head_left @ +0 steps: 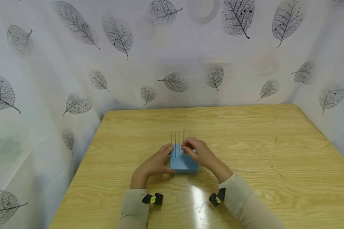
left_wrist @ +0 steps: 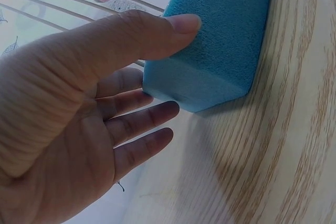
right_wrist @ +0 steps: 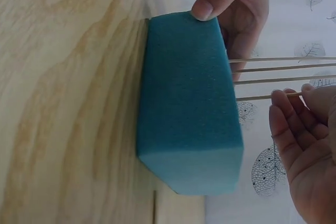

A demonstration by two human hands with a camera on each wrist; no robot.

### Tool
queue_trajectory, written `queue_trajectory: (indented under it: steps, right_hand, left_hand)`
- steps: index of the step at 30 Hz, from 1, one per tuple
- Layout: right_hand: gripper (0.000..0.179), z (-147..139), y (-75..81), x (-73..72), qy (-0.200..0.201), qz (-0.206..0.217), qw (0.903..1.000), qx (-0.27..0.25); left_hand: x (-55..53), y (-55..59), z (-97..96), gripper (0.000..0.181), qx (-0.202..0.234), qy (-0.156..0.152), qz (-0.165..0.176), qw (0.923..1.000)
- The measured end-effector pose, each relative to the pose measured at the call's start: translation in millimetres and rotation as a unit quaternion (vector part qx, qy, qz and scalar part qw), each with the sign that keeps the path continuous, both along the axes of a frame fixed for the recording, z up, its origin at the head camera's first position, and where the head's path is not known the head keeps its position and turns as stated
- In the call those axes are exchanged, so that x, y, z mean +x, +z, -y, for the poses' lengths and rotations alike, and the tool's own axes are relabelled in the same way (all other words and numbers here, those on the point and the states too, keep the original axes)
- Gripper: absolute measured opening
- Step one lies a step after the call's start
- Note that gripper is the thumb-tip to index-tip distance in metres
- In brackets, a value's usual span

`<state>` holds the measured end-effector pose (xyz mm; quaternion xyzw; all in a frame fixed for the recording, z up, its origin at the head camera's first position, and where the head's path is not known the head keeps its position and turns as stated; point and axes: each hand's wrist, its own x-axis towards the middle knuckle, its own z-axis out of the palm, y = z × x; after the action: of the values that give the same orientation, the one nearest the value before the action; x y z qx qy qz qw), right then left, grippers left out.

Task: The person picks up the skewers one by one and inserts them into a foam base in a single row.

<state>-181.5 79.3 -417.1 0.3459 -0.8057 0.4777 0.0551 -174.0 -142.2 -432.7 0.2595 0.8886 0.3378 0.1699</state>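
Left hand [head_left: 155, 163]: half spread, holding the left end of the blue block [head_left: 184, 164], thumb on its near face. Blue block: flat on the table [head_left: 275, 143], near face running left to right. Three thin sticks [head_left: 175, 143]: standing in its top, long axes upright. Fourth stick [head_left: 184, 133]: rightmost in the row, also upright, pinched between the right hand's [head_left: 200, 154] thumb and fingertips. Loose stick [head_left: 245, 170]: lying farther right, pointing roughly left to right.
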Motion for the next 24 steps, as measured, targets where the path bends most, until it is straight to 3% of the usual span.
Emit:
queue_trajectory:
  steps: [9, 18, 24]
  right_hand:
    - [0.010, 2, -8.6, 0.8, -0.016, 0.004, 0.9998, 0.008]
    - [0.005, 1, -6.0, 4.6, -0.024, 0.026, 0.9993, 0.014]
    - [0.016, -9, -6.1, 5.9, -0.046, 0.031, 0.9984, 0.008]
  left_hand:
    - [0.2, -1.3, 0.1, 0.096, 0.004, 0.002, 0.001, 1.0000]
    - [1.0, -2.5, -0.1, 0.096, 0.010, 0.006, 0.003, 0.9999]
    - [1.0, -1.2, -0.2, 0.097, 0.014, 0.001, -0.006, 0.9999]
